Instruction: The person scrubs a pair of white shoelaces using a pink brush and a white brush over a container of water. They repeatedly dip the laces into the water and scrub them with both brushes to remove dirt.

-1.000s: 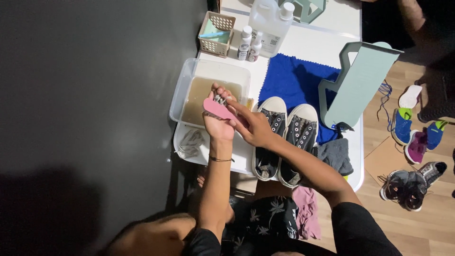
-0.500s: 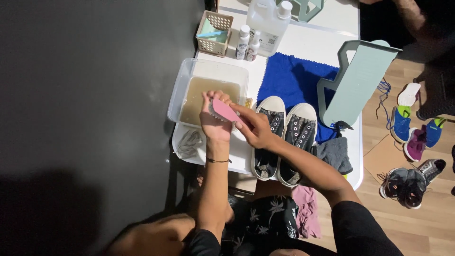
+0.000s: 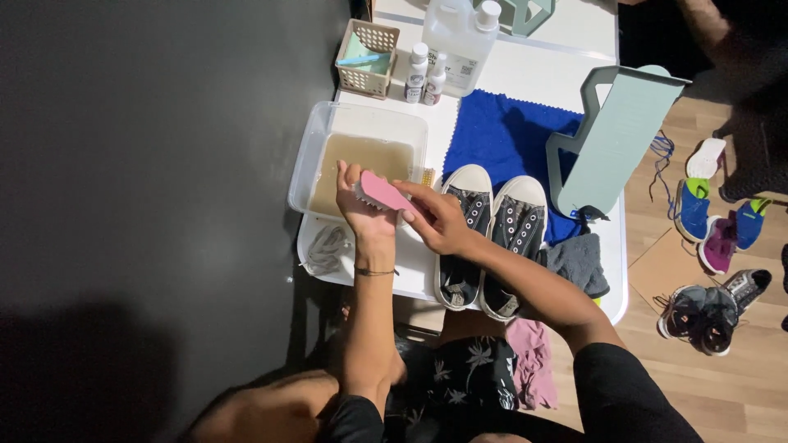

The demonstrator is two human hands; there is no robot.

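Both hands, left point(image 3: 361, 215) and right point(image 3: 439, 221), grip pink brush point(image 3: 382, 190) over murky water tub point(image 3: 324, 135), so drips land inside.

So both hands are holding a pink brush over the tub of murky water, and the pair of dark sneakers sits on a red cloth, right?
Not quite: the cloth is blue, not red, as the head view shows. Otherwise right: the left hand and right hand hold the pink brush over the tub; the dark sneakers lie partly on it.

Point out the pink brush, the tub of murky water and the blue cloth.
pink brush point(image 3: 382, 190), head view, its pink back.
tub of murky water point(image 3: 361, 119), head view, far rim.
blue cloth point(image 3: 501, 135), head view, bare middle.
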